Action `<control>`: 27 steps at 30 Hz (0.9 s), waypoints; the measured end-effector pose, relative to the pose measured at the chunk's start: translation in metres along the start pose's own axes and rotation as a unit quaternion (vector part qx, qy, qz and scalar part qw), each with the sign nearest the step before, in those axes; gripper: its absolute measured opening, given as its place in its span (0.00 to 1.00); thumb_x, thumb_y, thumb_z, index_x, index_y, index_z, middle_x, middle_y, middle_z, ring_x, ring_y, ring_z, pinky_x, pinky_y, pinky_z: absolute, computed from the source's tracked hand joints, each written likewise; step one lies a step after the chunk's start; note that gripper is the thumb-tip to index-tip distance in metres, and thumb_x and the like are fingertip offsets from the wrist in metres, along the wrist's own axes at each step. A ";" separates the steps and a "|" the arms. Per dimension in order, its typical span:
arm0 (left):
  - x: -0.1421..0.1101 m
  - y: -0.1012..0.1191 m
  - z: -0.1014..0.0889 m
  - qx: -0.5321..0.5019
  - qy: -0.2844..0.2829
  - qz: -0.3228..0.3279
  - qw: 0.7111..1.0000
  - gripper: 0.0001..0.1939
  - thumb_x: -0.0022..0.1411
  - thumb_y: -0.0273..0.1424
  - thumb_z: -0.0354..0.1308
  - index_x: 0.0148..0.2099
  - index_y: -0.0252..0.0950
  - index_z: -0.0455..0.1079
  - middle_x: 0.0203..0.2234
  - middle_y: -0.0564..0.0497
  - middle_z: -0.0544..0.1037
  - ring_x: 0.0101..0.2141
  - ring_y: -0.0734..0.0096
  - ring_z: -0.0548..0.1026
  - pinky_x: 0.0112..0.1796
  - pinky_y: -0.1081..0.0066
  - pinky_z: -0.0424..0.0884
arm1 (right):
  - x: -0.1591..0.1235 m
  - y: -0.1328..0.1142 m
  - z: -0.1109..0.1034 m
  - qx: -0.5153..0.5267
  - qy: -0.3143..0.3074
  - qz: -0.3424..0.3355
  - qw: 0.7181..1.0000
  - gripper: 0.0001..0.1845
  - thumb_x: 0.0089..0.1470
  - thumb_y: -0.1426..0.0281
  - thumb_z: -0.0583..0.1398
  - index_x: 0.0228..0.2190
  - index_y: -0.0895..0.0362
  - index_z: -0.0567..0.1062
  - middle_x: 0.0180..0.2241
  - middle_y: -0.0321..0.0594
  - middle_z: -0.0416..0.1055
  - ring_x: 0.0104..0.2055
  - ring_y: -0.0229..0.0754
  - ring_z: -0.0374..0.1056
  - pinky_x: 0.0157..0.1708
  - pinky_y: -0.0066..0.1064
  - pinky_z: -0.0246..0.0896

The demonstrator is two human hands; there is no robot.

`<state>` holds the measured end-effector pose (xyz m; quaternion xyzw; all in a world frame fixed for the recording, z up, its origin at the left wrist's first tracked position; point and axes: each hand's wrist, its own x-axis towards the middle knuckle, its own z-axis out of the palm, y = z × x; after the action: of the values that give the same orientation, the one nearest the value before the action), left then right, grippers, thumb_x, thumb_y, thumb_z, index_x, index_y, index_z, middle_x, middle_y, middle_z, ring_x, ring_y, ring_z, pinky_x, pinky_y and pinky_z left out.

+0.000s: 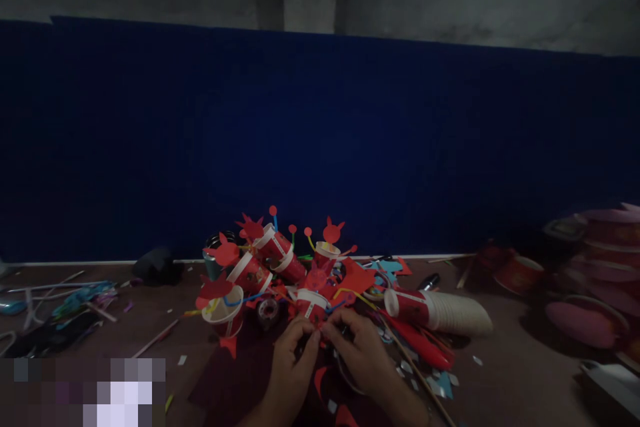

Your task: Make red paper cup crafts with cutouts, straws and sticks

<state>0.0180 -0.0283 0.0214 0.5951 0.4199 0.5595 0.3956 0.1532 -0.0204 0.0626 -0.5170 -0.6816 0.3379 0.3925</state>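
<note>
A red paper cup (311,307) with a white rim and red paper cutouts above it stands in front of me. My left hand (296,355) is closed at its lower part, thumb and fingers pinched together. My right hand (359,350) pinches from the other side, fingertips close to the left ones. A small red piece shows between the fingertips, its shape too dim to tell. Behind stand finished-looking red cups, among them a cup (327,252) with a cat-like red head and a tilted cup (224,313) with coloured straws.
A stack of nested paper cups (450,312) lies at the right. A tape roll (269,310) sits left of my hands. A wooden stick (415,368), paper scraps and straws litter the table. Pink and red items (585,320) are piled far right, before a blue panel (320,140).
</note>
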 end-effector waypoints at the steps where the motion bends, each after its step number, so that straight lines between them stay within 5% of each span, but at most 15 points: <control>1: 0.000 0.000 0.000 -0.005 -0.003 -0.002 1.000 0.12 0.59 0.34 0.51 0.24 0.36 0.61 0.22 0.55 0.62 0.25 0.73 0.63 0.28 0.76 0.60 | 0.000 0.000 0.000 -0.002 0.001 -0.001 1.000 0.13 0.53 0.65 0.55 0.21 0.59 0.69 0.22 0.35 0.68 0.26 0.38 0.63 0.28 0.26 0.56; 13: 0.001 0.002 0.000 -0.006 0.011 -0.025 1.000 0.12 0.59 0.36 0.49 0.27 0.35 0.63 0.22 0.54 0.64 0.26 0.72 0.63 0.29 0.75 0.61 | 0.000 -0.002 0.001 -0.037 -0.016 -0.017 0.999 0.11 0.53 0.66 0.55 0.24 0.58 0.71 0.23 0.36 0.69 0.27 0.38 0.63 0.28 0.26 0.55; 23: 0.001 0.001 0.000 -0.018 0.014 -0.017 1.000 0.11 0.58 0.35 0.52 0.27 0.36 0.64 0.22 0.54 0.67 0.25 0.72 0.66 0.28 0.76 0.64 | 0.002 0.010 0.005 0.040 -0.013 0.004 0.999 0.14 0.55 0.64 0.53 0.22 0.58 0.68 0.22 0.34 0.66 0.26 0.37 0.61 0.26 0.25 0.56; 27: 0.002 0.006 -0.001 -0.004 0.037 -0.036 0.999 0.13 0.59 0.38 0.51 0.26 0.36 0.64 0.20 0.55 0.67 0.23 0.73 0.65 0.27 0.76 0.63 | 0.000 0.007 0.004 -0.012 0.060 -0.040 0.997 0.09 0.55 0.65 0.53 0.31 0.57 0.70 0.27 0.37 0.70 0.27 0.38 0.64 0.27 0.27 0.58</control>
<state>0.0172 -0.0283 0.0281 0.5568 0.4537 0.5681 0.4018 0.1525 -0.0190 0.0543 -0.5134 -0.6810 0.2822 0.4393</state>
